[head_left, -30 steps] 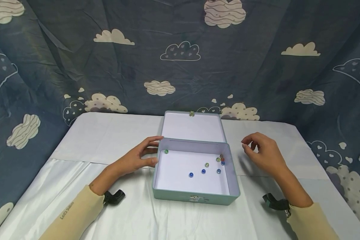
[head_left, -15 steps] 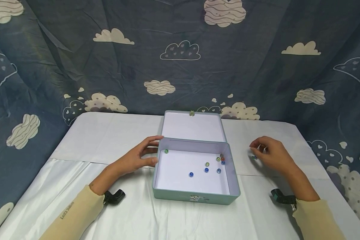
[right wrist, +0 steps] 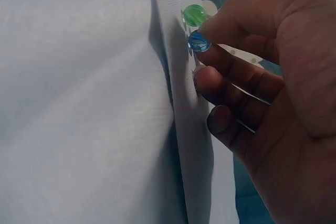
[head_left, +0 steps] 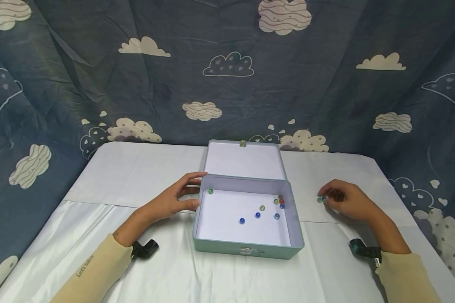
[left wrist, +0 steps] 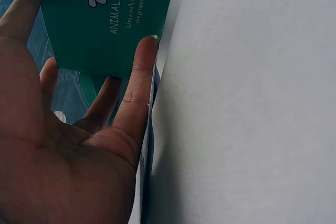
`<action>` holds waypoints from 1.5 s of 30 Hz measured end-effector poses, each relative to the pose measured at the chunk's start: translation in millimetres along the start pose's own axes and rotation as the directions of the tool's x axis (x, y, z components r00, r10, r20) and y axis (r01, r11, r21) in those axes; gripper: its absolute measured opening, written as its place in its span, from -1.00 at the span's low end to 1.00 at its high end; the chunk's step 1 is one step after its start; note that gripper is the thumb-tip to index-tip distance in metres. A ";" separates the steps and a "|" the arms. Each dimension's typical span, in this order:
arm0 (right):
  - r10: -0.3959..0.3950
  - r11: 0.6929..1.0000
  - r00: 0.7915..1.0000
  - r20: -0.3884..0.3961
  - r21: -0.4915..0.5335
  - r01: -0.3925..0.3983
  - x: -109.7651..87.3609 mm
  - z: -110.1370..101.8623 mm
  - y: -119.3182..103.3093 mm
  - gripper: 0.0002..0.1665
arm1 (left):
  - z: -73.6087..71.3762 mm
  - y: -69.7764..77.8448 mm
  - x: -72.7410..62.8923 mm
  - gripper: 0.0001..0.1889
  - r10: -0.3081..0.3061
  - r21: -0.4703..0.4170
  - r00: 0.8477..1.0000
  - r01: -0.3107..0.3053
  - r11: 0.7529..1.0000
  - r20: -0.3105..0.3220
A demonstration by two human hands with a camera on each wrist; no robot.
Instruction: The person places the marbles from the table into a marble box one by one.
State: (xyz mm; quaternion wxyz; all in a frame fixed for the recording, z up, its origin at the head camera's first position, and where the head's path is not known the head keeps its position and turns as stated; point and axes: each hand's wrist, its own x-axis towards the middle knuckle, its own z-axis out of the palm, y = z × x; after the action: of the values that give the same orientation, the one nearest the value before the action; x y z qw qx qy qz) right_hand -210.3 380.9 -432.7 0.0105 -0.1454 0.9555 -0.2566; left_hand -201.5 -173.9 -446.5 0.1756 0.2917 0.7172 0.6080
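A green tin box point(head_left: 246, 248) stands with its lid point(head_left: 244, 160) folded back, several glass marbles on its pale floor. My left hand point(head_left: 170, 202) rests its fingertips and thumb against the box's left side, fingers mostly straight; the left wrist view shows them on the green printed wall point(left wrist: 105, 45). To the right of the box, my right hand point(head_left: 349, 202) pinches a blue marble point(right wrist: 199, 41) between thumb and index finger, low over the cloth. A green marble point(right wrist: 194, 15) lies right beside it on the cloth, also visible in the head view.
Inside the box, a lone green marble point(head_left: 210, 191) lies in the far left corner, and a red marble point(head_left: 282, 201) is in a cluster by the right wall. White cloth point(head_left: 167, 261) covers the table. A dark cloud-print curtain point(head_left: 227, 92) hangs behind.
My right hand has moved right and lowered to two marbles on the cloth, closing finger and thumb on the blue one. A blue marble inside the box rolled slightly right and back. My left hand stays put.
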 end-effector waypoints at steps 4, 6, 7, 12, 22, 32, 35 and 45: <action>0.017 1.000 1.000 0.002 -0.007 -0.017 0.5 1.1 1.2 -0.72 | 0.2 0.4 0.6 -0.19 -0.001 0.000 1.000 0.001 1.000 -0.001; 0.029 0.999 1.000 0.004 -0.013 -0.029 1.0 1.9 2.8 -0.73 | 0.3 0.6 0.7 -0.19 -0.001 0.002 1.000 0.001 1.000 -0.002; 0.033 0.999 0.999 0.004 -0.014 -0.033 1.2 2.2 3.5 -0.74 | 0.3 0.7 0.7 -0.19 -0.001 0.001 1.000 0.001 1.000 -0.002; 0.044 0.999 0.999 0.011 -0.019 -0.044 1.8 2.8 5.8 -0.75 | 0.9 1.2 0.1 -0.19 -0.004 -0.002 1.000 0.004 1.000 0.001; 0.026 0.999 0.999 -0.024 -0.037 -0.027 0.6 -0.2 -0.8 -0.77 | 1.3 2.2 -0.7 -0.19 -0.010 -0.008 1.000 0.010 1.000 0.000; -0.050 0.998 0.994 -0.094 -0.033 0.047 3.6 -6.5 -28.2 -0.76 | 0.5 1.0 -0.4 -0.19 -0.012 0.008 1.000 0.012 1.000 -0.004; -0.084 0.996 0.990 -0.118 -0.041 0.079 3.5 -7.0 -36.3 -0.75 | 0.4 0.3 -0.4 -0.19 -0.013 0.010 1.000 0.013 1.000 -0.004; -0.183 0.981 0.971 -0.156 -0.086 0.171 3.2 -8.4 -66.1 -0.75 | 0.3 -0.6 0.3 -0.19 -0.014 0.017 1.000 0.014 1.000 -0.008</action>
State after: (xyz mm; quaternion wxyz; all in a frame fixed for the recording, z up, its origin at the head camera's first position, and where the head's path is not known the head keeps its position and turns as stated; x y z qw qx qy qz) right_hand -196.2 329.5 -392.6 -0.0962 -0.2088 0.9449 -0.2330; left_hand -201.6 -173.5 -447.1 0.1745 0.2857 0.7253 0.6016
